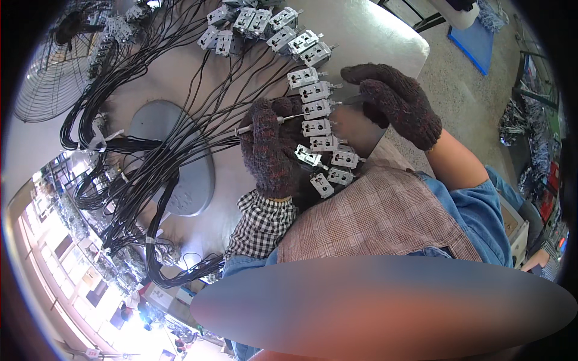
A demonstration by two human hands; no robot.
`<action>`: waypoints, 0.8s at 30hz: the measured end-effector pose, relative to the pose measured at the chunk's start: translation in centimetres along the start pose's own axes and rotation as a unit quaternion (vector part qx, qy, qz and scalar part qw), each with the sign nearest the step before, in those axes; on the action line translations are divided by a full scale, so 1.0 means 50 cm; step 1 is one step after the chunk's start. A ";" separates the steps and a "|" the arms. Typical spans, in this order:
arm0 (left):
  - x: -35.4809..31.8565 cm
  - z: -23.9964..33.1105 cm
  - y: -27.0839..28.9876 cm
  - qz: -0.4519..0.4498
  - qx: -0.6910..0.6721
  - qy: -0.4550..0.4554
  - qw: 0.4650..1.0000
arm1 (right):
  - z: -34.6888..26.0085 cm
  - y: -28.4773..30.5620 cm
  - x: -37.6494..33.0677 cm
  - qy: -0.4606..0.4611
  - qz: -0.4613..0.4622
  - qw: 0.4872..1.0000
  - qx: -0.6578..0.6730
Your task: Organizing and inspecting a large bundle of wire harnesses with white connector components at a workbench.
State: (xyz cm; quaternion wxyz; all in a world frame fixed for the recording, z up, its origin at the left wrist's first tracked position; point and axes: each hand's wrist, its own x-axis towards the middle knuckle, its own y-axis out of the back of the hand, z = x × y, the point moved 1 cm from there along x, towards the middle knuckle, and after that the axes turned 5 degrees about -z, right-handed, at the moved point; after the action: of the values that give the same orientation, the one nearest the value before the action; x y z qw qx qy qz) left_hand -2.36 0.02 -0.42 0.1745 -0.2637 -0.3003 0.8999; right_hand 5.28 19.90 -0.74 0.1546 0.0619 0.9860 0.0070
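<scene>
My left hand (269, 147), in a dark knitted glove, is closed around a slim grey metal rod (259, 126). The rod's thin tip reaches right, to the edge of a grey metal latch housing (317, 109) in a column of several like it. My right hand (397, 102), gloved the same way, is just right of that column. Its fingers are bent together, and a blurred grey pointed bit (355, 100) shows at them, too unclear to name. Black cables (198, 135) run from the housings leftward, passing beneath my left hand.
More housings (259, 24) are heaped at the table's far side. Cable bundles (114, 198) lie across a round grey disc (201, 186) on the metal table (385, 30). A wire-caged fan (51, 90) stands at far left. A blue board (472, 45) is on the floor.
</scene>
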 end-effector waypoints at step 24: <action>0.002 0.006 0.015 -0.056 0.128 0.002 0.990 | 0.021 0.012 -0.007 0.099 0.008 0.993 -0.059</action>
State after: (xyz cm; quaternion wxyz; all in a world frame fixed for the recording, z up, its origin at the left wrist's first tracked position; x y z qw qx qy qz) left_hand -2.73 -0.66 -0.72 0.2574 -0.2241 -0.1968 0.9191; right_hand 6.00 20.44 -1.63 0.0598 0.0597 0.9938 0.0720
